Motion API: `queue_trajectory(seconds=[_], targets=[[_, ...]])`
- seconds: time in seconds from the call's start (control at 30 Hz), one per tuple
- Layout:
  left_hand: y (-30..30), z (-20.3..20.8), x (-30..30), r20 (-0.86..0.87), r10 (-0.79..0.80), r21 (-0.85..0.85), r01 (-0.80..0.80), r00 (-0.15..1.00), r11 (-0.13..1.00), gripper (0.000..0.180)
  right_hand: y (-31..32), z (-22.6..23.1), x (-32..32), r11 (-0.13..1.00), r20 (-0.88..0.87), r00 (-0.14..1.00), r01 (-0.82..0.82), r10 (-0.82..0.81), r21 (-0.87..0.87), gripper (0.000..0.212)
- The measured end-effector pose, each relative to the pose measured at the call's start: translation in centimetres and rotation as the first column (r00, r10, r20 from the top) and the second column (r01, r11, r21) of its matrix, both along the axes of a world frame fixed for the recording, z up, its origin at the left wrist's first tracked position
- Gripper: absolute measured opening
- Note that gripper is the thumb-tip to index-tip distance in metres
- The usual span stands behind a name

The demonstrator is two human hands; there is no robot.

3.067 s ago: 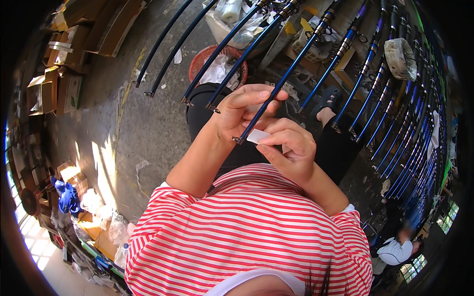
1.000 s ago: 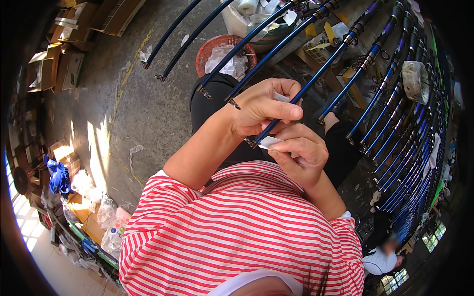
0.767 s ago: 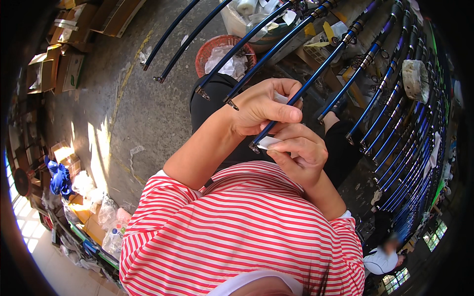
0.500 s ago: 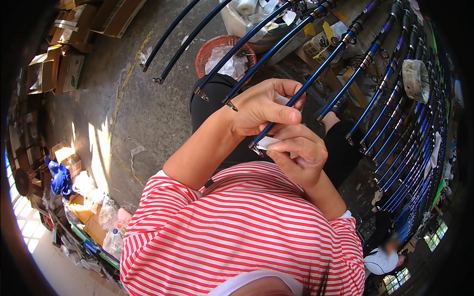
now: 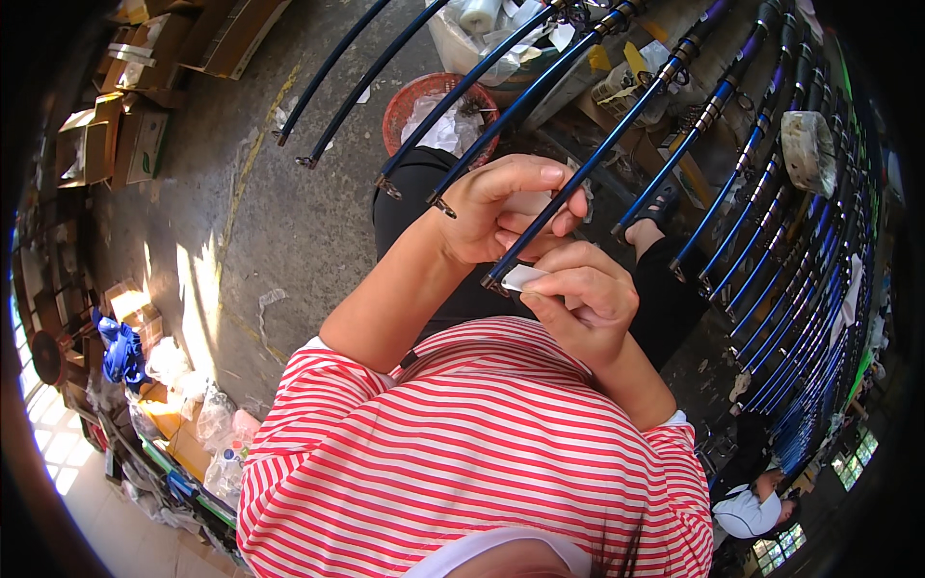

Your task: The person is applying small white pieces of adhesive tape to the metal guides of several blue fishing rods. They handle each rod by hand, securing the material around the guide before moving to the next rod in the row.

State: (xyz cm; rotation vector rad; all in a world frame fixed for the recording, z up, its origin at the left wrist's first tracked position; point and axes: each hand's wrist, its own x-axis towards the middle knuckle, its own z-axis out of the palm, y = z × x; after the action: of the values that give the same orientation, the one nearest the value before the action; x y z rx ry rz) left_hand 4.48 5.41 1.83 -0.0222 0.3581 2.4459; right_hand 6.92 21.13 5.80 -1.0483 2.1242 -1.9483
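Observation:
A dark blue fishing rod slants down toward me, its end with a small metal guide just in front of my chest. My left hand is curled around beside this rod, with a white slip of paper held against its fingers. Lower down, my right hand pinches a small white piece of paper between thumb and forefinger, right beside the rod's end. Some of the fingertips of both hands are hidden where they meet behind the rod.
Several more blue rods hang in a row on both sides. A red basket with white scraps stands beyond my knee. Cardboard boxes lie at the far left, plastic bags at lower left. Another person is at lower right.
My left thumb has lifted off the rod, and more of the white slip in that hand shows. The right hand stays nearly in place with its white piece. Neighbouring rods have shifted slightly.

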Motion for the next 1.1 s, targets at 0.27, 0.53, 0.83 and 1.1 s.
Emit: queue_trajectory(seconds=[0.27,0.53,0.83,1.1], targets=[[-0.1,-0.1,-0.2,0.000,-0.004,-0.038,0.004,1.000,0.999,0.023,-0.2,-0.4,0.0,1.000,-0.022,1.000,-0.010,0.009,-0.025,0.016],[0.0,-0.3,-0.2,-0.023,0.003,-0.062,-0.004,1.000,0.998,0.019,-0.2,-0.7,0.0,0.999,-0.028,1.000,-0.001,-0.001,-0.049,0.016],[0.4,-0.9,-0.3,-0.085,0.026,-0.097,-0.035,0.996,0.995,0.023,-0.3,-0.9,-0.1,0.997,-0.036,0.999,-0.009,0.006,-0.076,0.016],[2.5,-1.5,-2.2,0.033,0.048,-0.213,-0.040,0.998,0.976,0.038,3.7,0.3,1.1,0.990,0.031,0.992,0.128,-0.126,-0.052,0.016]])
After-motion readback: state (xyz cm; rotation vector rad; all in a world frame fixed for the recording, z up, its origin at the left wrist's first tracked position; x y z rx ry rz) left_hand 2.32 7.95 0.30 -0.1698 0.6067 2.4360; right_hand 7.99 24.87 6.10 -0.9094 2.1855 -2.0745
